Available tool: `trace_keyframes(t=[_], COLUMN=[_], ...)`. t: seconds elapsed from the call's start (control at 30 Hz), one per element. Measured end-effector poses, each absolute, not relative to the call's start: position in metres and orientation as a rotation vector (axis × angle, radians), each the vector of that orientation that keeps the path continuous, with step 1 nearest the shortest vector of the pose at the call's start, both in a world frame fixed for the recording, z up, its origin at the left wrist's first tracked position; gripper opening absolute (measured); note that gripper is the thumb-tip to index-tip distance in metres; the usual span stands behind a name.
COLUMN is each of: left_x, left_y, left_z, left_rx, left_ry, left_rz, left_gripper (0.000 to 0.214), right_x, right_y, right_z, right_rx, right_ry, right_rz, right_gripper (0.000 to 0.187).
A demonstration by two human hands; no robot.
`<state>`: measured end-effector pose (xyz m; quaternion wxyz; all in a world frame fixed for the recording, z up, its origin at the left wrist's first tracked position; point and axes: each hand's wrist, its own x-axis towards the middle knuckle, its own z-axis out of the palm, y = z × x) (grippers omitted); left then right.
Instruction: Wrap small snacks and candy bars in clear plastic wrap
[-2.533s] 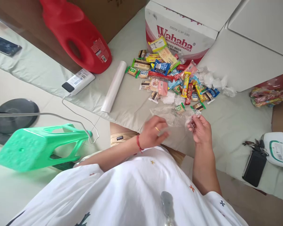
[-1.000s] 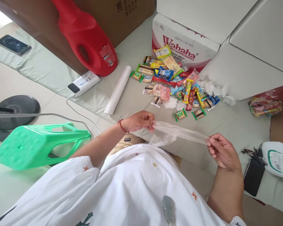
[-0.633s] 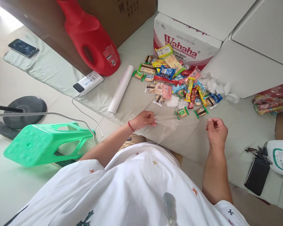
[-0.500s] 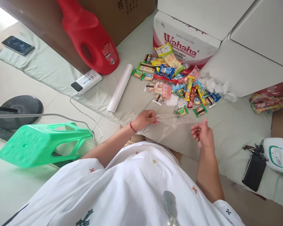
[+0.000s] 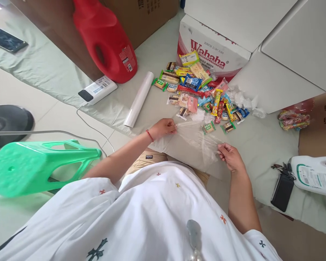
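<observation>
A thin clear plastic bag [image 5: 197, 137] stretches between my two hands, above the cloth-covered surface. My left hand [image 5: 164, 128], with a red string on its wrist, pinches one end of it. At the other end my right hand [image 5: 229, 156] is closed on the plastic, thumb against fingers. Just beyond the bag lies a heap of wrapped snacks [image 5: 191, 82], with a green-edged biscuit packet [image 5: 209, 127] and another small packet [image 5: 228, 127] nearest to me. A white roll [image 5: 139, 99] rests to the left of the heap.
Behind the snacks stands a Wahaha carton [image 5: 203, 50]. At the left are a red jug [image 5: 108, 43], a white device with a cable [image 5: 97, 90] and a green stool [image 5: 43, 163]. Keys with a black case [image 5: 282, 192] and a white bottle [image 5: 315, 174] lie at the right.
My right hand has closed on the bag and moved slightly down and left. The plastic is now spread wider between my hands. The view has shifted a little.
</observation>
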<state>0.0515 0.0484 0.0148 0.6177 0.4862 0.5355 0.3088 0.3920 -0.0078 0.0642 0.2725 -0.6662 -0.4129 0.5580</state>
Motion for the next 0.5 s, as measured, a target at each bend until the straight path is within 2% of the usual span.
trace_keyframes(t=[0.07, 0.17, 0.23, 0.3, 0.4, 0.5], left_x=[0.046, 0.06, 0.082, 0.105, 0.129, 0.124], left_y=[0.047, 0.025, 0.008, 0.002, 0.013, 0.03], left_z=[0.018, 0.035, 0.045, 0.049, 0.042, 0.031], left_rx=[1.337, 1.79, 2.137, 2.359, 2.38, 2.326], left_ry=[1.51, 1.627, 1.284, 0.886, 0.692, 0.569], left_rz=[0.816, 1.094, 1.093, 0.932, 0.813, 0.706], left_gripper=[0.029, 0.041, 0.042, 0.047, 0.049, 0.035], right_x=[0.396, 0.39, 0.384, 0.38, 0.384, 0.402], right_y=[-0.01, -0.013, -0.014, -0.015, -0.015, -0.015], right_z=[0.062, 0.058, 0.057, 0.057, 0.059, 0.059], right_rx=[-1.818, -1.813, -1.796, -1.778, -1.777, -1.837], right_ry=[-1.093, -1.074, -1.065, -1.064, -1.078, -1.061], right_rz=[1.507, 1.521, 1.534, 1.552, 1.56, 1.53], right_gripper=[0.06, 0.059, 0.059, 0.06, 0.06, 0.062])
